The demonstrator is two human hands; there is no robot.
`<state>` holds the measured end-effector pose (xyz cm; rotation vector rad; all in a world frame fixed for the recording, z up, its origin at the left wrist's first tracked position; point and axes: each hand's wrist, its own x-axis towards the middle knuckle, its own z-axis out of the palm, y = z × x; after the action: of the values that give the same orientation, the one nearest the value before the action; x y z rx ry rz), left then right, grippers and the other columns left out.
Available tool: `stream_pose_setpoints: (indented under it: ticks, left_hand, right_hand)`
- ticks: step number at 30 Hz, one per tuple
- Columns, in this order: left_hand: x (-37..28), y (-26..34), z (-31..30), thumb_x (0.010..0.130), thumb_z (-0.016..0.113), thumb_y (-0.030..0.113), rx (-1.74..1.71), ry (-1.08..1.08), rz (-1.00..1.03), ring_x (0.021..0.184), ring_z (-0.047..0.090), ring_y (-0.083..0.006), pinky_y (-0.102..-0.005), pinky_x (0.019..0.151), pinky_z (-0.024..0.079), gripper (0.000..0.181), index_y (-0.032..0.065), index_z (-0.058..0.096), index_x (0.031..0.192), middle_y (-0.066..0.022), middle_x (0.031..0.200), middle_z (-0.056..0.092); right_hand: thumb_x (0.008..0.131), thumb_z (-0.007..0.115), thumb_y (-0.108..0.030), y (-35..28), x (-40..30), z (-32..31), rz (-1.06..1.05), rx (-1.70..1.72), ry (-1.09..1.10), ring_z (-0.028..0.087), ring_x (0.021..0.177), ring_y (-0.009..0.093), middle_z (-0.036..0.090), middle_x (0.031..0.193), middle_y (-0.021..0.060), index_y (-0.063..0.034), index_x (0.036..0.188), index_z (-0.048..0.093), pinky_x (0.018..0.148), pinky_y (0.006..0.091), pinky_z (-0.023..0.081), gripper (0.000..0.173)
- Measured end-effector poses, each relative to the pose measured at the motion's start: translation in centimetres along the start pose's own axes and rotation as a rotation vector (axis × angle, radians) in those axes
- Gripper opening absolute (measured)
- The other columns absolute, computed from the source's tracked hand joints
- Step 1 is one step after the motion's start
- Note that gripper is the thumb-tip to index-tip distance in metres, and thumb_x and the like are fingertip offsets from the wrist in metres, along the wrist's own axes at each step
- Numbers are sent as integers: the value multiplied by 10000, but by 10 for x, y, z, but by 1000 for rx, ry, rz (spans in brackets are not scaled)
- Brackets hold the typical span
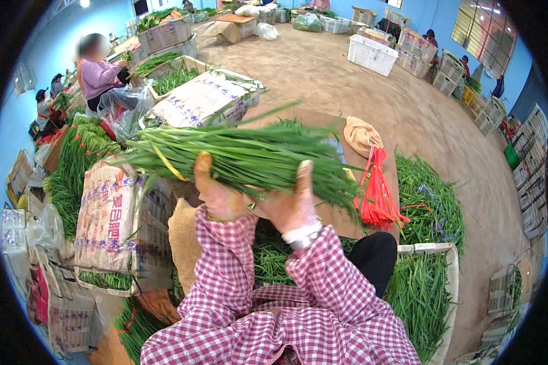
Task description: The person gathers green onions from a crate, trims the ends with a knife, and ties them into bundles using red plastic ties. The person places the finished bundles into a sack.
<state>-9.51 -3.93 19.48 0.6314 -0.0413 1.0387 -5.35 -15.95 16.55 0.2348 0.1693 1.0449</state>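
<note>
A large loose bunch of long green leafy stalks, like garlic chives, lies across both my hands above a brown board. My left hand holds it from below near its paler end, thumb up on the near side. Further right, my right hand supports the leafy part the same way; its fingers are hidden under the stalks. One yellow leaf hangs out near my left hand. On the board's right side lie a bundle of red ties and a tan cloth pouch.
A crate of greens stands at my right, with a heap of greens beyond. Sack-covered crates and tied bunches are at left. A person in a pink top sits further off. White crate on the floor.
</note>
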Motion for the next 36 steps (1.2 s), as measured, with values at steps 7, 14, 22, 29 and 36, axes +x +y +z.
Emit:
stream_pose_setpoints:
  ticks: [7, 14, 22, 29, 36]
  left_hand:
    - [-55, -46, 18, 782, 655, 289, -117, 18, -270, 983, 595, -249, -402, 883, 502, 488, 48, 542, 1191, -80, 1104, 612]
    - [-96, -75, -33, 754, 760, 397, 467, -652, -716, 1316, 372, -310, -435, 1091, 321, 886, 27, 309, 1421, -154, 1430, 386]
    - [0, -21, 49, 743, 782, 270, 103, -1792, -673, 1208, 511, -293, -352, 997, 423, 760, -43, 431, 1340, -219, 1306, 509]
    - [-10, -174, 37, 689, 815, 157, 717, -1100, -479, 1204, 492, -224, -339, 1013, 407, 754, 16, 435, 1324, -162, 1303, 521]
    - [-10, -186, 57, 791, 747, 134, -290, -525, -1272, 1086, 564, -199, -388, 926, 491, 609, 16, 450, 1310, -117, 1242, 557]
  right_hand:
    - [846, 630, -507, -89, -11, 25, -578, -671, 178, 618, 984, 230, 659, 1077, 75, -101, 1124, 622, 894, 432, 496, 492]
    - [887, 609, -287, -134, -23, 116, -704, -980, 89, 641, 812, 166, 663, 929, 36, -106, 1015, 650, 787, 325, 528, 225]
    - [764, 718, -71, -117, -46, 163, -928, -1537, -50, 660, 620, 188, 668, 797, 97, 19, 943, 640, 553, 318, 571, 215]
    - [722, 795, -45, -164, -38, 59, -712, -1686, 8, 593, 988, 137, 636, 1110, 58, 9, 1158, 589, 890, 289, 492, 486]
    - [695, 822, -91, -178, -58, 76, -584, -1882, -136, 574, 994, 149, 622, 1093, 52, -10, 1176, 560, 877, 310, 479, 554]
